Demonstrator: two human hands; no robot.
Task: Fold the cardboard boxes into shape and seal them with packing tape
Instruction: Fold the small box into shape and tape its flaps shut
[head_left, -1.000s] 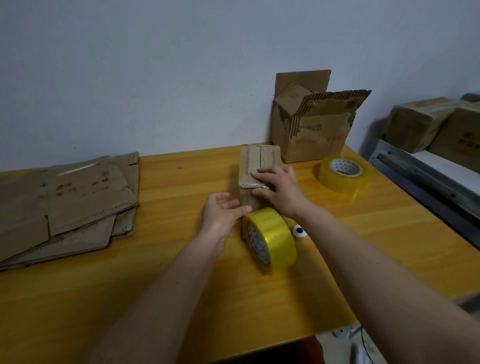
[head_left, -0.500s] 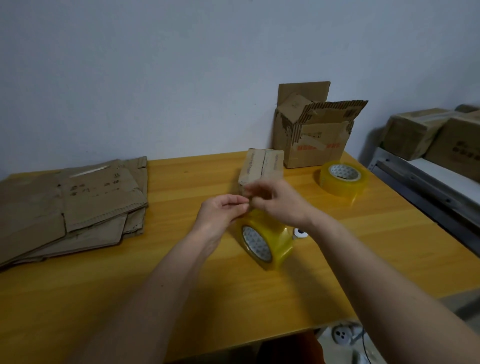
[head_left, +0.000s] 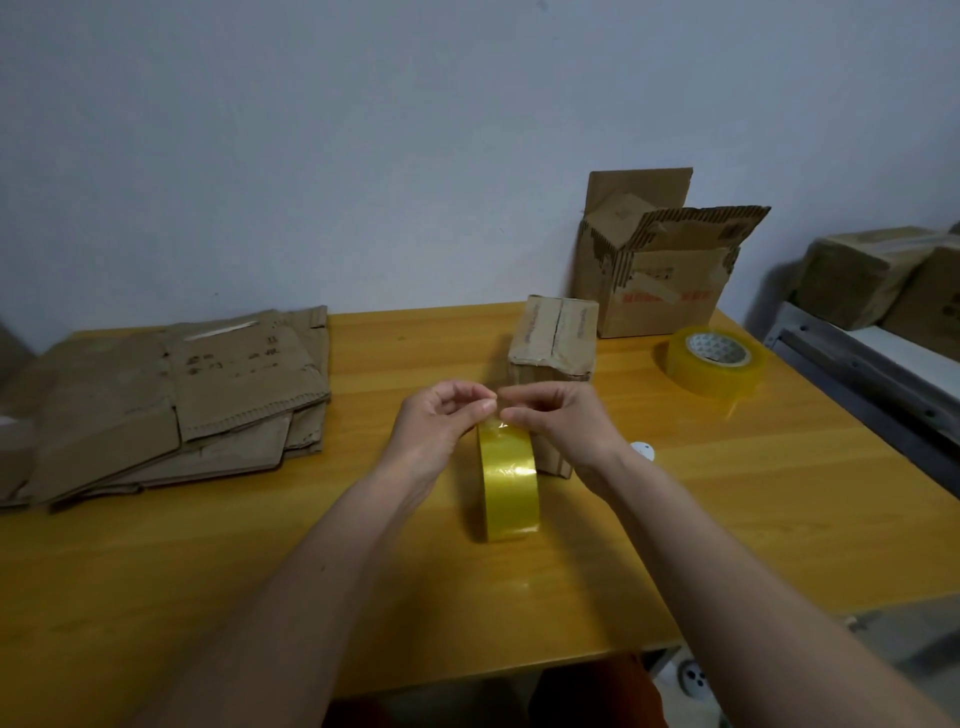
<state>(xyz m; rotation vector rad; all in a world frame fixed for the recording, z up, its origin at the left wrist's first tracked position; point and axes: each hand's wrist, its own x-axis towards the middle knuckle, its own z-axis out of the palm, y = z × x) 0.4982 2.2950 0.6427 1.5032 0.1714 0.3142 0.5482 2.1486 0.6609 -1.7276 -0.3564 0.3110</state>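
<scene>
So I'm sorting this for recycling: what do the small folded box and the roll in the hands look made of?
The small box looks like brown corrugated cardboard, matte and creased, its edges worn. The upright tape roll looks like glossy translucent yellow plastic film, with glare on its band; its core is hidden here.

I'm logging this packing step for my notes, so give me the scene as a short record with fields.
table: yellow wooden table
left hand: left hand pinches tape end at top of upright roll
right hand: right hand pinches the same tape end
tape in use: upright roll standing on edge
spare tape: flat roll
box being sealed: small folded box
other boxes: open box; flat cardboard pile
</scene>
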